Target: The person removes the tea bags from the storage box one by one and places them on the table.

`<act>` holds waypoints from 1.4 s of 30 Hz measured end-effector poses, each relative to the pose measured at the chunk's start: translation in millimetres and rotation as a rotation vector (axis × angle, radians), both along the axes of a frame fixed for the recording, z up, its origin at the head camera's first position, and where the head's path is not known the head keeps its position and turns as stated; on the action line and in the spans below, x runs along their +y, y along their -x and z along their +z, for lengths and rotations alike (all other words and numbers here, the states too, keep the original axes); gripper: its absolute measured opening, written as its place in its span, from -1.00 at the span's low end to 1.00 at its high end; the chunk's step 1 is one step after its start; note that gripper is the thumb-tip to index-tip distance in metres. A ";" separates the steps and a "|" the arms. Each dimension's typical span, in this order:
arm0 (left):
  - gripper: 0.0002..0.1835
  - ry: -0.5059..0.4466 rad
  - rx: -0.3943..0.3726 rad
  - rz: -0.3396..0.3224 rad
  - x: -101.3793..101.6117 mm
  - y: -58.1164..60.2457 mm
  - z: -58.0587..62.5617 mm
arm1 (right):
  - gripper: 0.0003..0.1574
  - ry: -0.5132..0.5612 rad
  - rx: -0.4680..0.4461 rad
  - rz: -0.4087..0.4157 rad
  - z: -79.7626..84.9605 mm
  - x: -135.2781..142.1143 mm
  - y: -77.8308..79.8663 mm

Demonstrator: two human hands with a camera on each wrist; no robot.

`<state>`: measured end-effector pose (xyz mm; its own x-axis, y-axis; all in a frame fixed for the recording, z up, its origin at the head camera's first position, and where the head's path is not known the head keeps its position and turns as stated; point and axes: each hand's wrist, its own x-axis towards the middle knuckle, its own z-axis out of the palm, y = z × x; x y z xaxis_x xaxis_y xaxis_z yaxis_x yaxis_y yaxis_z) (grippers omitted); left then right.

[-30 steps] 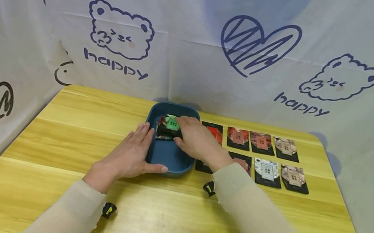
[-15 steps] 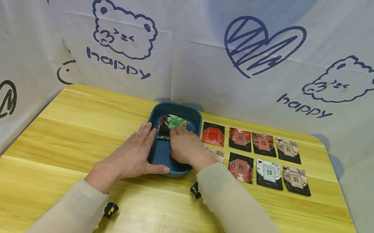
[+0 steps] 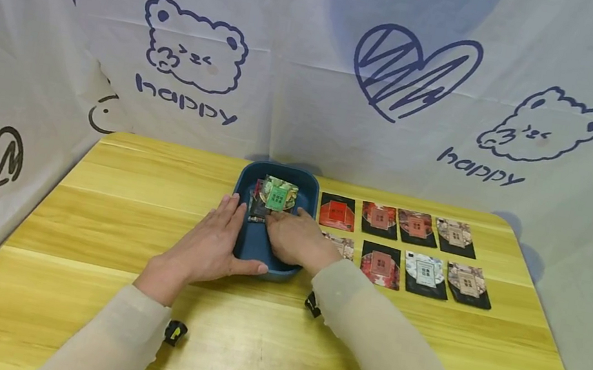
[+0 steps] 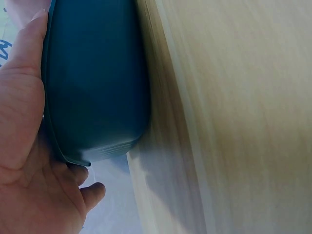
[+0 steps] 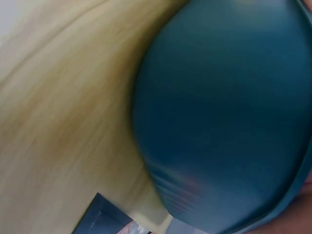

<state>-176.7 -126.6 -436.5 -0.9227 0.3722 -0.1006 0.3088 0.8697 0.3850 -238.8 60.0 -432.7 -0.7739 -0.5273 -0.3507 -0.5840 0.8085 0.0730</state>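
Shifted since the earlier head frame: the right hand covers less of the green-labelled packet, whose face now shows nearly whole. Head view: the packet lies toward the far end of the blue tray, over other packets. Right fingertips meet its near edge; whether they pinch it cannot be told. The left hand lies with fingers straight along the tray's left side, thumb spread wide to the near rim, bracing rather than grasping. Two rows of packets lie on the table to the tray's right. Recommended: square the top packet to the pile, press lightly, and lift the fingers straight up to avoid dragging it.

Left wrist view: the thumb lies along the rim; contents are not visible. Steady, light pressure should suffice against sliding.

Right wrist view: the tray's outer wall dominates; only a sliver of hand appears, so the grip stays unconfirmed.
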 end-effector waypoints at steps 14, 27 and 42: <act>0.41 -0.001 0.003 -0.010 -0.3 -0.2 0.9 | -0.20 0.163 0.094 -0.069 -3.9 -1.1 7.5; 0.43 -0.001 -0.010 -0.006 -1.3 0.7 -1.9 | -0.26 0.042 0.027 -0.084 -3.6 -7.8 7.2; 0.44 -0.023 -0.012 -0.001 -2.4 1.3 -2.1 | -0.41 0.074 -0.045 0.033 4.2 0.9 -15.0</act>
<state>-178.0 -129.0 -438.6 -0.9211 0.3754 -0.1032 0.3048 0.8602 0.4088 -223.8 61.0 -428.4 -0.7399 -0.5783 -0.3437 -0.6121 0.7907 -0.0126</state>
